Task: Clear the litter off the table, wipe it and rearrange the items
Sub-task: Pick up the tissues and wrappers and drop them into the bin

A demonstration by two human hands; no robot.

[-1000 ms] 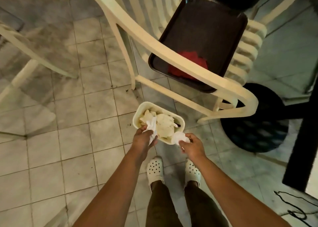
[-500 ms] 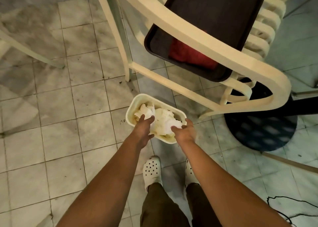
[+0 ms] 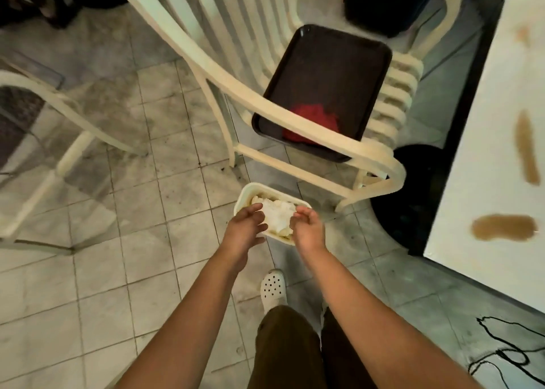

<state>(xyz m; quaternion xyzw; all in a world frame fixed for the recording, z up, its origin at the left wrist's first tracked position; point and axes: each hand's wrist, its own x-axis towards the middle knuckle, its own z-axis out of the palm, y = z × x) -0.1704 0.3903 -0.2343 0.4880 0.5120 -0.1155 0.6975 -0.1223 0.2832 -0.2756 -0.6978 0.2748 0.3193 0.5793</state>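
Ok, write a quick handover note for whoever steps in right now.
Left hand and right hand: both empty, fingers loose over the bin on the floor.
Crumpled tissues are in the bin.
The tray with the red cloth lies on the chair.
Left: the table shows brown spills; wipe it, then rearrange.

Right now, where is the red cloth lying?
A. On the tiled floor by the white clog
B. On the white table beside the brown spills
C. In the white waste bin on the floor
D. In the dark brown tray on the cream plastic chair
D. The red cloth lies at the near end of the dark brown tray, which rests on the seat of the cream plastic chair, partly hidden behind the chair's armrest.
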